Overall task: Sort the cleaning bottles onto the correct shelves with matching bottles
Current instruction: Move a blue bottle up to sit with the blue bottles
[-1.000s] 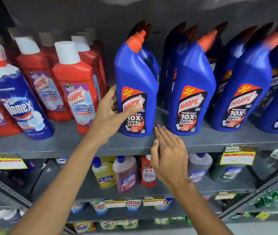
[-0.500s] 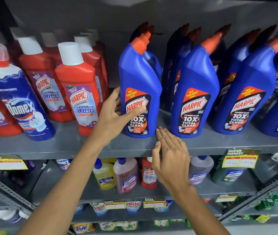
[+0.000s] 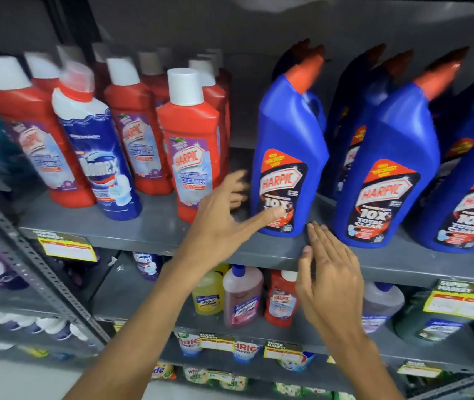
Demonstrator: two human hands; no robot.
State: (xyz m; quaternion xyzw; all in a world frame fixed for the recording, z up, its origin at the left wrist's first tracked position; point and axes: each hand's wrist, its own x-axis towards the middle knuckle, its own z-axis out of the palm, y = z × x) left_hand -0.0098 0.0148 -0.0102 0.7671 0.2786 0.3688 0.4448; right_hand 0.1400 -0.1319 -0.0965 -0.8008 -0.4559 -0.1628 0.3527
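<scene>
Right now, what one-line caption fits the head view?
Left hand open beside a blue Harpic bottle, right hand open at the shelf edge; a Domex bottle stands among red Harpic bottles.

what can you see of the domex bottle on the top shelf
The Domex bottle looks like glossy plastic: white shoulders, a red collar under a pale, blurred cap, and a dark blue label with the brand name and a white toilet picture. It stands on the grey shelf, at the front, among red Harpic bathroom cleaner bottles, the one unlike bottle in that group. It appears to lean left, perhaps from the wide lens. Neither hand touches it.
</scene>
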